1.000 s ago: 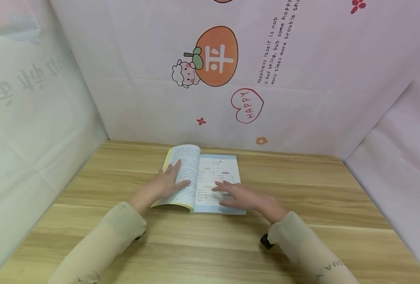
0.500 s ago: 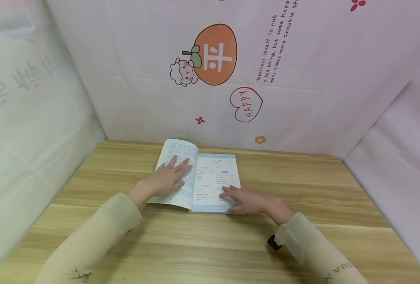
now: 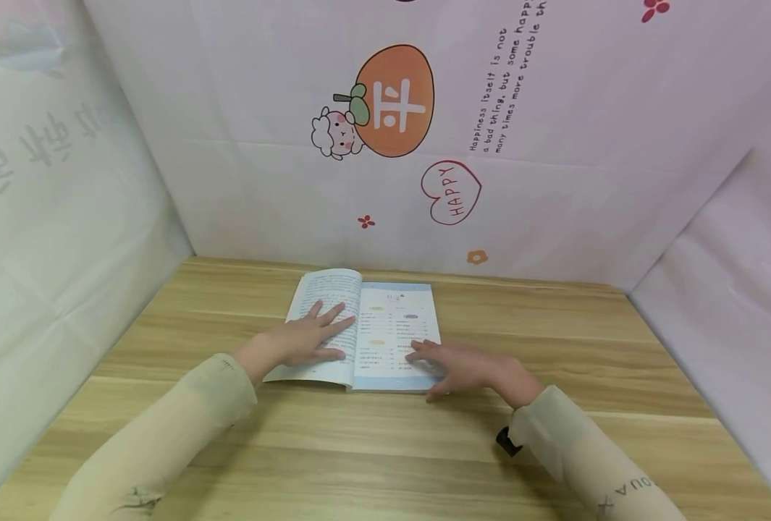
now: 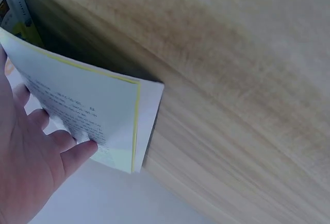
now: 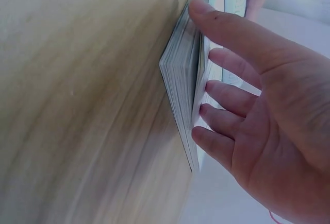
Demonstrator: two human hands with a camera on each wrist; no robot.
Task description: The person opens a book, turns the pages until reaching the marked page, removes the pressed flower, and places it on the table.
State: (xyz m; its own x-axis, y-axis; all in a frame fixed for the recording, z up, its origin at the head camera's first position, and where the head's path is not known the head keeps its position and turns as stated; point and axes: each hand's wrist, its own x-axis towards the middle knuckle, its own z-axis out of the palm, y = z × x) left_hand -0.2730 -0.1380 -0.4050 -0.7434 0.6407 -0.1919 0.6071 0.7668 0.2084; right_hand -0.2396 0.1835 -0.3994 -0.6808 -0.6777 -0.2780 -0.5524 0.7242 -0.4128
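Observation:
A paperback book [image 3: 392,325] lies open on the wooden table, its left part curving up from the spine. Across the printed left page rests my left hand [image 3: 294,342], fingers spread and straight. The left wrist view shows its fingertips touching that page [image 4: 116,103], whose raised corner has a yellow border. My right hand [image 3: 470,365] is over the lower right corner of the right page, a contents list with coloured labels. In the right wrist view, relaxed fingers touch the page while the thumb [image 5: 201,9] lies at the edge of the thick page block [image 5: 175,87].
The wooden table [image 3: 372,456] extends around the book. A white printed sheet [image 3: 268,195] with cartoon drawings stands behind it, and pale sheets [image 3: 737,275] close off both sides. A black band [image 3: 507,441] shows at the right cuff.
My left hand has shifted over the left page, which rose and then settled lower; its yellow edge no longer shows in the head view. My right hand has slid toward the page's lower right corner.

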